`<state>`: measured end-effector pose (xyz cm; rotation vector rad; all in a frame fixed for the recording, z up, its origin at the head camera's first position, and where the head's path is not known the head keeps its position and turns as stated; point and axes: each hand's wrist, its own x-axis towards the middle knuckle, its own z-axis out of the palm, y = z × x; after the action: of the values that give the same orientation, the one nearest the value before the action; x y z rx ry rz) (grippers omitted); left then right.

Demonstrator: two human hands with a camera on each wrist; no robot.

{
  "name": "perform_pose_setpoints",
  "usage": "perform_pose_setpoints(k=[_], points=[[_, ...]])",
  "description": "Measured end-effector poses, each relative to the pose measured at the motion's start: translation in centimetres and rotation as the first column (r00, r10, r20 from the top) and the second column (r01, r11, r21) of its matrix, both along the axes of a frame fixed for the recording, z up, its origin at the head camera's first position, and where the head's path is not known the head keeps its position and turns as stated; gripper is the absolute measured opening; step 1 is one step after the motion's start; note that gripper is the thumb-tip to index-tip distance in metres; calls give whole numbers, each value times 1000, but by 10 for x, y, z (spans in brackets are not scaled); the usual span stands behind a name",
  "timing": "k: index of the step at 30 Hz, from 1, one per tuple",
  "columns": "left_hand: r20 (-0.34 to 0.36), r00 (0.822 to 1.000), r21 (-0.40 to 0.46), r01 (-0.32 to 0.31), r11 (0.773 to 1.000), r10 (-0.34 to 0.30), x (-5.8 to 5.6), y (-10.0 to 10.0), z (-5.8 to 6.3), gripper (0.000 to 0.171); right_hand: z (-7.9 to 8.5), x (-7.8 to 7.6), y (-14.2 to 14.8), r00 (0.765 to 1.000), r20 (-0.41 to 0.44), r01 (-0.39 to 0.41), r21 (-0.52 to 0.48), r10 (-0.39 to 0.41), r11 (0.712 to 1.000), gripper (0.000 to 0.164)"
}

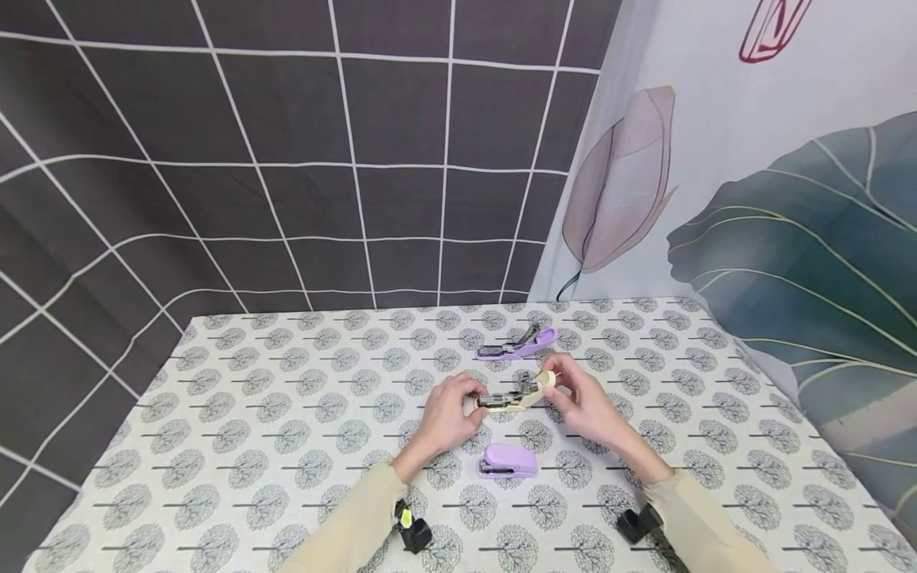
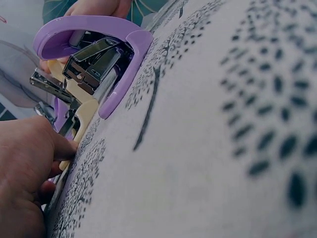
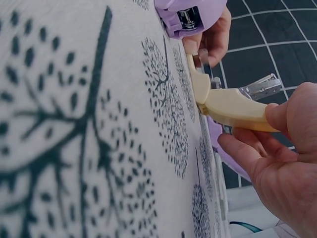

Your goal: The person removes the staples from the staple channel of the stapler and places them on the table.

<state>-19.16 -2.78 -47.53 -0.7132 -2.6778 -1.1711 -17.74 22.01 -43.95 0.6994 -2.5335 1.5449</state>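
Note:
A cream-yellow stapler (image 1: 517, 398) lies opened out between both hands, its metal staple channel exposed. My left hand (image 1: 450, 412) pinches its base end between thumb and fingers. At the other end my right hand (image 1: 579, 398) grips the top cover, with the thumb on one side and fingers underneath, as the right wrist view shows on the yellow cover (image 3: 237, 109). In the left wrist view the left fingers (image 2: 59, 148) stay at the base's tip, close to the tablecloth.
Nearer me sits a closed purple stapler (image 1: 507, 461). Beyond the hands lies another purple stapler (image 1: 517, 344), opened out. A tree-patterned cloth (image 1: 315, 469) covers the table. Behind it hang a dark gridded curtain (image 1: 286, 199) and a leaf-printed white one (image 1: 716, 95).

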Motion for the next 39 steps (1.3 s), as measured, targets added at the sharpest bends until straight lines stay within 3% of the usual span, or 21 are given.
perform_pose_setpoints(k=[9,22,25,27,28,31,32,33,35,37,39], points=[[7,1000,-3,1,1000,-1,0,0,0,23,-5,3,12,988,146,46,-35,-40,998,27],[5,1000,2,2,1000,-2,0,0,0,22,-7,3,18,986,156,56,-2,-55,998,29],[10,1000,1,6,1000,-6,1,0,1,22,-1,8,15,990,77,120,29,-122,992,40],[10,1000,0,10,1000,-10,1,-1,1,22,5,12,11,982,-58,183,31,-181,983,44],[7,1000,0,13,1000,-13,1,-1,1,23,9,13,8,966,-147,217,29,-211,976,45],[-3,1000,4,15,1000,-15,0,-1,1,23,21,17,-2,883,-393,282,7,-257,959,39],[-8,1000,6,15,1000,-15,0,-2,1,23,24,18,-6,866,-434,273,-6,-249,962,35],[-12,1000,8,14,1000,-14,0,-2,1,23,27,19,-10,865,-445,255,-6,-232,967,33],[-16,1000,8,12,1000,-12,0,-2,1,23,30,21,-21,906,-387,181,-9,-170,984,25],[-11,1000,5,11,1000,-11,0,-2,1,23,29,24,-31,958,-265,106,-9,-105,994,19],[-1,1000,0,10,1000,-10,0,-2,1,23,25,26,-40,987,-149,68,5,-66,998,16]])
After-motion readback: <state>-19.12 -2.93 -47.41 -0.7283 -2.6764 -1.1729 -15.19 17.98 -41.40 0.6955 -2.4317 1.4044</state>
